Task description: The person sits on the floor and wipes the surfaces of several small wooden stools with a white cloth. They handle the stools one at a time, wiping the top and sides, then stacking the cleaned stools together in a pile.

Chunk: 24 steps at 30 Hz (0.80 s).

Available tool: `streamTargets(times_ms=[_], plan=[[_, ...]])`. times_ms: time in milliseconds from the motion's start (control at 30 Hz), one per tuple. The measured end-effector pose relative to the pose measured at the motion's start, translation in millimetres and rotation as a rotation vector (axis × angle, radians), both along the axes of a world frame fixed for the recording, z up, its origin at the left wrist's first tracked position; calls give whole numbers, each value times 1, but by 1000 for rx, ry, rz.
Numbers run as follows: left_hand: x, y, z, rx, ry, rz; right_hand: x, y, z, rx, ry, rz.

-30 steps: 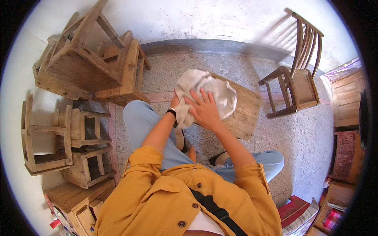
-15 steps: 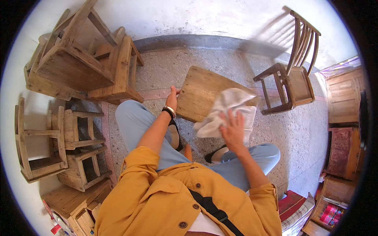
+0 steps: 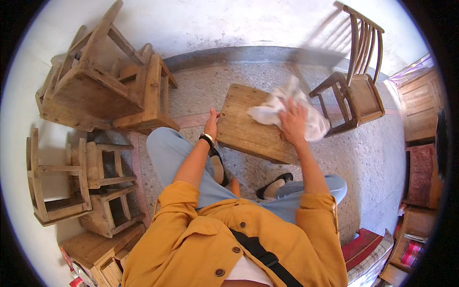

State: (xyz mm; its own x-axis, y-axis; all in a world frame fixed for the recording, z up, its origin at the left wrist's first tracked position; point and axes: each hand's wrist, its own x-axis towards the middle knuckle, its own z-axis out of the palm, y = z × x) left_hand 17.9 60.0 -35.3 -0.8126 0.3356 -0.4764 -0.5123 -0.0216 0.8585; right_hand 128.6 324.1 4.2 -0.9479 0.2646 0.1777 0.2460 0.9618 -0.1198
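Observation:
A small wooden stool (image 3: 248,126) stands on the floor in front of my knees, its plank top facing up. My left hand (image 3: 211,125) grips the stool's left edge, a dark band on the wrist. My right hand (image 3: 292,122) presses a crumpled white cloth (image 3: 287,111) flat onto the far right part of the stool top, fingers spread over the cloth. The cloth hangs partly over the stool's right edge.
Stacked wooden stools (image 3: 103,91) sit at the upper left, more small ones (image 3: 76,177) along the left wall. A wooden chair (image 3: 356,91) stands just right of the stool. Wooden furniture (image 3: 420,167) and a red striped fabric (image 3: 366,253) lie at right.
My right hand has swept the cloth from the stool's left side, down toward me, then out to its far right corner. My left hand stayed on the left edge.

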Motion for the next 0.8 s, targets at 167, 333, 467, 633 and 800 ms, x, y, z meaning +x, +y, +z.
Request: streamTargets(times_ms=[167, 333, 467, 633, 800], plan=[[-25, 5, -3, 126, -152, -349, 121, 38, -41, -573, 243, -303], [-20, 9, -1, 249, -309, -299, 150, 63, -77, -983, 420, -779], [-12, -3, -11, 366, -280, -115, 144, 76, -83, -1146, 612, -830], [-25, -8, -48, 591, -184, 329, 147, 85, -85, -1062, 491, -798], [-40, -2, -62, 755, -39, 731, 144, 65, -79, -1253, 655, -755]])
